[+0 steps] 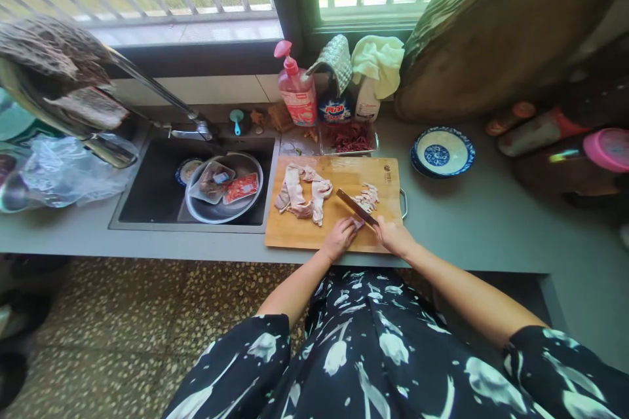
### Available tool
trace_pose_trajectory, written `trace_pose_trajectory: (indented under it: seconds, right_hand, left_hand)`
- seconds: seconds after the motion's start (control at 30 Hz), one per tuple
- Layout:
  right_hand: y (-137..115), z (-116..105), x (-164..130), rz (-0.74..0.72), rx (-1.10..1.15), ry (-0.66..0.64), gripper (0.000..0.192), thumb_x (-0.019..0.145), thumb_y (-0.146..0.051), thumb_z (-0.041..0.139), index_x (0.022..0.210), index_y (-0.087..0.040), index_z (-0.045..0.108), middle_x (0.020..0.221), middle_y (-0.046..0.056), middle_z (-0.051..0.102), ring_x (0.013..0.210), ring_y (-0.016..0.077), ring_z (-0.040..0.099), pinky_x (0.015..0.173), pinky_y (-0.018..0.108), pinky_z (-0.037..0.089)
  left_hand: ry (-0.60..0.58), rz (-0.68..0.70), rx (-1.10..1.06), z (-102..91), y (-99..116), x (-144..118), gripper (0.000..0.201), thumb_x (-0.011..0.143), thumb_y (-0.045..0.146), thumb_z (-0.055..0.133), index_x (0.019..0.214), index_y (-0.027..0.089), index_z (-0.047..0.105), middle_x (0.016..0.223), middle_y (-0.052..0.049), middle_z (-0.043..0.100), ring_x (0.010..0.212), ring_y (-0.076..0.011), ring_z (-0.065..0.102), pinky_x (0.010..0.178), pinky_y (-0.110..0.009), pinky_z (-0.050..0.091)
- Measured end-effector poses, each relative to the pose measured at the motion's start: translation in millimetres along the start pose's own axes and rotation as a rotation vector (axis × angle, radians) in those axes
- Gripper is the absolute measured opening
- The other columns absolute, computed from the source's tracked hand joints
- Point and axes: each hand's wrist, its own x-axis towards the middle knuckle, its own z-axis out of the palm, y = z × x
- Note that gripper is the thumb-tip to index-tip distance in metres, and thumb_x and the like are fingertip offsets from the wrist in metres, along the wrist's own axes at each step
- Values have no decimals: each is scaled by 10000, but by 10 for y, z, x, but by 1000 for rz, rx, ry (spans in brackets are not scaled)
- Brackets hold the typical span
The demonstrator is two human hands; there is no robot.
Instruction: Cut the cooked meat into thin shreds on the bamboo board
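Note:
On the wooden cutting board (324, 236) my right hand (394, 237) grips a kitchen knife (354, 204), its blade pointing up and to the left. My left hand (339, 239) is closed on a small piece of pale meat (359, 224), right beside the blade; the fingertips are partly hidden. Beyond the knife lies a small heap of cut meat strips (367, 196). Larger uncut pieces of pale, pinkish meat (299, 193) are spread over the board's left half.
Left of the board, a metal basin (259, 193) holding packaged meat sits in the dark sink (147, 186). A tray of dark red meat (350, 137), a pink pump bottle (298, 95) and other bottles stand behind. Blue-and-white bowls (459, 144) are at right.

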Motion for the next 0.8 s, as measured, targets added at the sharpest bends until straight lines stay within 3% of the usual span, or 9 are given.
trace_pose_trajectory:
  seconds: [0.13, 0.43, 0.67, 0.8]
  right_hand:
    - [-67, -30, 17, -45, -11, -6, 318, 906, -361, 198, 1021, -145, 400, 803, 118, 623, 740, 219, 610, 614, 263, 403]
    - [-39, 131, -109, 26, 18, -102, 280, 899, -334, 238, 1023, -142, 399, 837, 135, 614, 766, 219, 610, 632, 279, 414]
    - [-16, 33, -3, 56, 21, -60, 276, 896, -354, 249, 1009, -150, 397, 827, 116, 619, 765, 226, 610, 617, 274, 417]
    - [-44, 29, -39, -11, 21, -41, 289, 900, -365, 227, 1020, -158, 389, 818, 109, 622, 759, 223, 612, 619, 272, 418]
  left_hand:
    - [7, -3, 26, 1, 7, 4, 244, 854, 247, 419, 1052, 151, 524, 1002, -90, 540, 1029, -201, 461, 875, -378, 440]
    - [9, 1, 4, 45, -44, 28, 214, 848, 246, 423, 972, 157, 572, 970, -90, 550, 1024, -198, 467, 868, -371, 445]
    - [35, 25, -12, 46, -38, 16, 237, 858, 248, 408, 1015, 163, 564, 994, -90, 563, 1001, -193, 494, 871, -384, 450]
    - [87, 46, -8, 31, -28, 14, 219, 856, 248, 422, 991, 162, 573, 951, -79, 584, 968, -177, 517, 860, -362, 464]
